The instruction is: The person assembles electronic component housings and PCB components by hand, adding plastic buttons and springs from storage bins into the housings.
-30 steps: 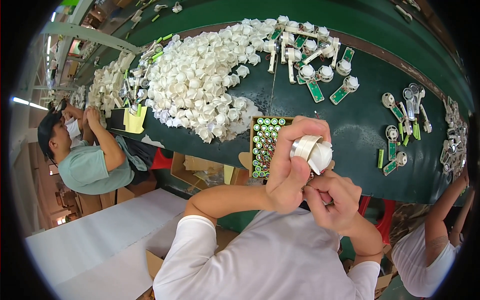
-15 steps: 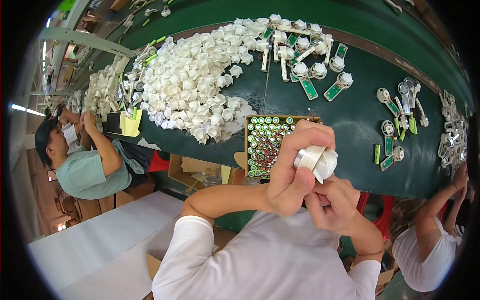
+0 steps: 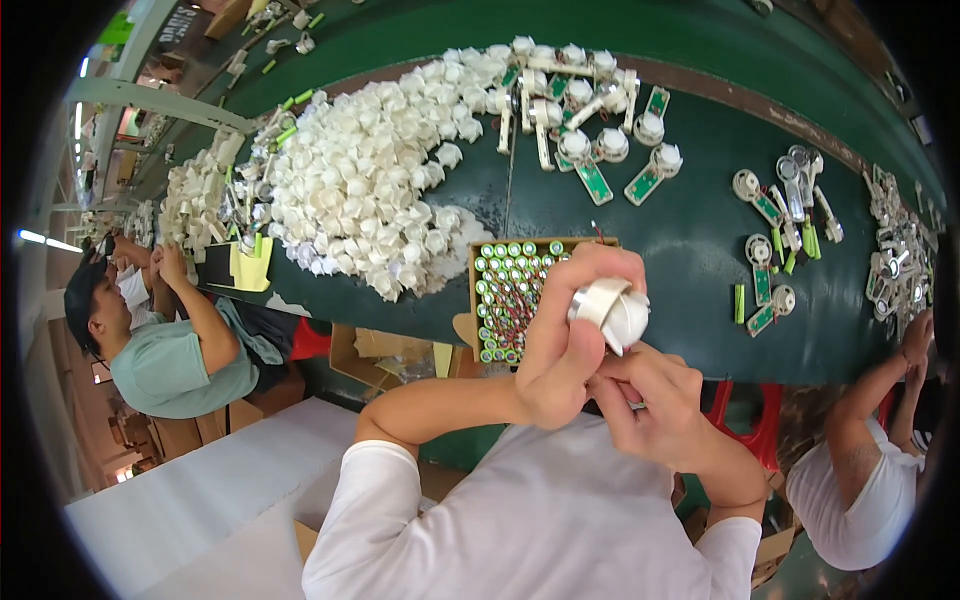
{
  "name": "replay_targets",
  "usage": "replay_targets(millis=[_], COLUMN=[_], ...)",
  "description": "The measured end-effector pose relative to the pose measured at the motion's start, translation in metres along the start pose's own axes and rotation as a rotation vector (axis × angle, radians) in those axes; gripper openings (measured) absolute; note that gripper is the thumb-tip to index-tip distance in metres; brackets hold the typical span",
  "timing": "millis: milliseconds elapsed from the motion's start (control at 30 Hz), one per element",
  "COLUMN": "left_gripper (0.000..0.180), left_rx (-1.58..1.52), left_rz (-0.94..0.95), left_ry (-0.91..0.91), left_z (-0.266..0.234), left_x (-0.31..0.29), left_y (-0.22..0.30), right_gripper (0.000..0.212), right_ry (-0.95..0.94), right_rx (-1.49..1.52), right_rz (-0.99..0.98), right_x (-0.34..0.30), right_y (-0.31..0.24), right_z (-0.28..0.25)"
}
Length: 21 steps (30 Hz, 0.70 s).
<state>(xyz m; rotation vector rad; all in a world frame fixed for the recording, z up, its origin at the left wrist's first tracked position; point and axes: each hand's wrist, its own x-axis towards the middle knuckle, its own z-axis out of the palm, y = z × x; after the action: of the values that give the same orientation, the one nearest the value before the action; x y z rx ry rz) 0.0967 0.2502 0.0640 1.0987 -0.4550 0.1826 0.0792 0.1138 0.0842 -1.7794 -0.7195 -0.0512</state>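
In front of my chest, my left hand (image 3: 557,365) is closed around a round white fan head (image 3: 625,320) with curved blades and a pale band round it. Its blades face up and to the right, between thumb and bent fingers. Just below it, my right hand (image 3: 660,405) is closed, with thumb and fingertips pinched near the underside of the fan head. Whatever those fingertips hold is hidden. Behind my left hand stands a cardboard box (image 3: 473,310) of green battery cells with red and dark wires, partly covered by that hand.
A large heap of white bladed parts (image 3: 370,170) covers the table's left. Assemblies with green circuit boards (image 3: 594,183) lie beyond the box; more parts (image 3: 765,270) lie to the right. One person (image 3: 165,345) sits at left, another (image 3: 850,470) at right.
The whole scene has slid slightly left in view. My left hand keeps its hold on the fan head, while my right fingers have shifted a little beneath it.
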Motion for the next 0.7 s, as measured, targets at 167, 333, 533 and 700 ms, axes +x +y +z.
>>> replay_targets(millis=[167,333,533,700], left_gripper=[0.046,0.049,0.052,0.025], left_rx=[0.25,0.39,1.038,1.434], left_rz=[-0.301,0.178,0.094,-0.214], left_ry=[0.246,0.429,0.879,0.182], left_z=[-0.011,-0.103,-0.222,-0.19], left_x=[0.071,0.234,0.349,0.256], left_y=[-0.003,-0.017,-0.001,-0.05], right_gripper=[0.046,0.051,0.025,0.02], right_ry=[0.216,0.442,0.031,0.165], right_rx=[-0.219,-0.353,-0.185,-0.16], right_rz=[0.177,0.108,0.258,0.304], right_x=[0.022,0.026,0.013,0.03], right_y=[0.02,0.036,0.061,0.081], right_z=[-0.015,-0.035,-0.024,-0.006])
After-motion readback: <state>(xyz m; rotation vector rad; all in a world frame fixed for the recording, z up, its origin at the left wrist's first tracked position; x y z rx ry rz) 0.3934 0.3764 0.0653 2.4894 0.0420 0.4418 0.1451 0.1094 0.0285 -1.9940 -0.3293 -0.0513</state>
